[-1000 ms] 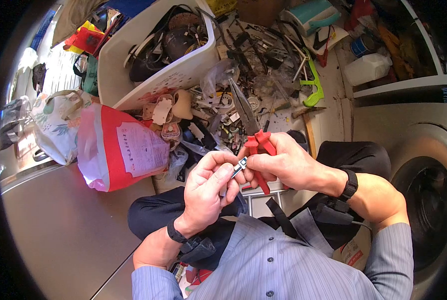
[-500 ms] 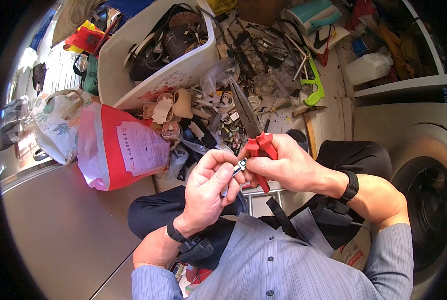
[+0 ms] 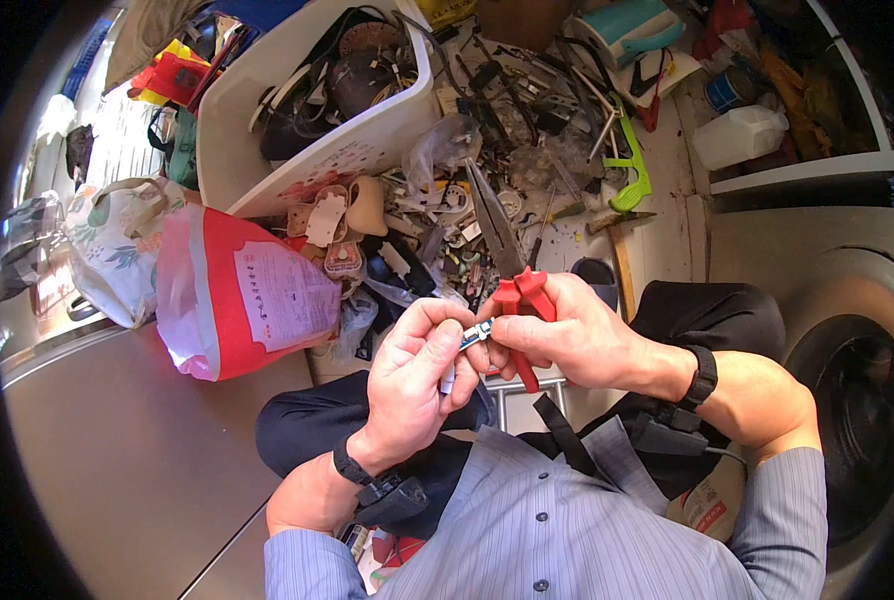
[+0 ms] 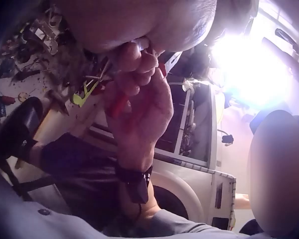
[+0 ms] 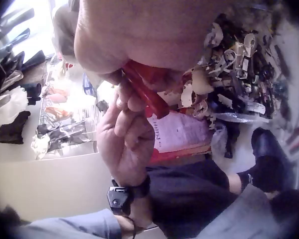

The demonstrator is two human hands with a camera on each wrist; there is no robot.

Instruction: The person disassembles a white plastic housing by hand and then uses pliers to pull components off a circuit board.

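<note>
In the head view my left hand (image 3: 412, 370) pinches a small blue-and-white piece (image 3: 475, 334), like a bit of circuit board, between thumb and fingers. My right hand (image 3: 582, 335) grips long-nose pliers (image 3: 497, 222) by their red handles, the metal nose pointing up and away. The right thumb tip rests right at the end of the small piece, so both hands meet there. A red handle (image 5: 148, 97) shows below the right palm in the right wrist view. From the left wrist, the small piece is mostly hidden by fingers.
Scrap parts (image 3: 457, 235) lie heaped on the floor ahead. A white tub (image 3: 337, 165) holds cables and dark parts. To the left stands a red-and-white bag (image 3: 232, 290); a hammer (image 3: 622, 255) and a bright green tool (image 3: 627, 165) lie to the right, near a washing machine (image 3: 817, 260).
The small piece has turned slightly between the fingers and shows more of its blue side. The pliers have shifted a little to the right with my right hand.
</note>
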